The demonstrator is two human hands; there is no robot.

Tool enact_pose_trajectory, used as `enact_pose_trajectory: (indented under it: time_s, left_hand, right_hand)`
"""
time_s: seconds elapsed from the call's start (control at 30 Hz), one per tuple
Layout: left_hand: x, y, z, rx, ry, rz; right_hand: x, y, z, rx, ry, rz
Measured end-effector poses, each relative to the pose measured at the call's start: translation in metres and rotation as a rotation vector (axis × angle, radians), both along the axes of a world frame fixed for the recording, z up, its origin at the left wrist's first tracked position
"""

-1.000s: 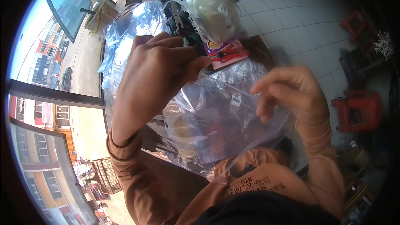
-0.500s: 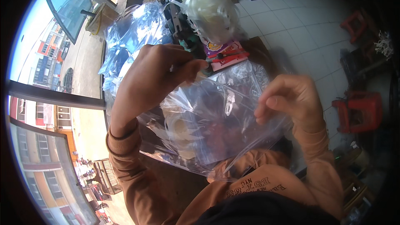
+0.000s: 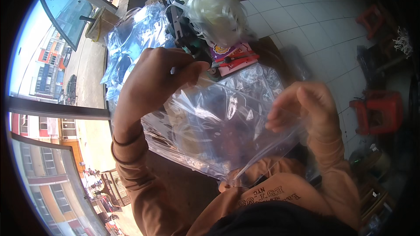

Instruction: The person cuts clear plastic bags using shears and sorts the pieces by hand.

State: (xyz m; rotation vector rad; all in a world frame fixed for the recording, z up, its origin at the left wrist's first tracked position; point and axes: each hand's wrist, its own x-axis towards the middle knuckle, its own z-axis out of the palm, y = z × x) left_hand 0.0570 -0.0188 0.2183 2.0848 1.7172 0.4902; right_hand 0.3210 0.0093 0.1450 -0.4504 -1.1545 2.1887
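My left hand (image 3: 159, 76) is closed in a pinch on the upper edge of a clear plastic bag (image 3: 218, 126), which hangs spread out in front of my body. At the bag's right side is my right hand (image 3: 306, 109), its thumb raised apart from the slightly bent fingers. The fingertips of that hand are against or just beside the film; which of these I cannot tell. Through the film, pale and dark shapes below show only dimly. Beyond the bag lies a red-handled tool (image 3: 236, 59) on a pink and purple printed packet (image 3: 225, 50).
A heap of shiny clear film (image 3: 135, 39) is at the left by the window frame. Behind stands a dark metal machine (image 3: 177, 24) beside a bundle of whitish plastic strips (image 3: 210, 8). A red stool (image 3: 378, 111) stands on the tiled floor (image 3: 310, 22) at the right.
My right thumb has lifted away from its fingers. The film has shifted and shows new creases, while my left hand keeps its pinch. The whole view has moved slightly.
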Motion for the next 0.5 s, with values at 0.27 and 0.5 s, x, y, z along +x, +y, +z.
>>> enact_pose_trajectory:
  time_s: [0.27,0.5]
  left_hand:
    - [-0.003,-0.002,-0.002,-0.039,-0.001,0.015]
    - [0.006,-0.01,-0.001,-0.014,-0.006,0.071]
  right_hand:
    - [0.003,-0.002,-0.004,0.155,0.006,0.004]
    - [-0.002,0.003,-0.013,0.324,-0.116,-0.029]
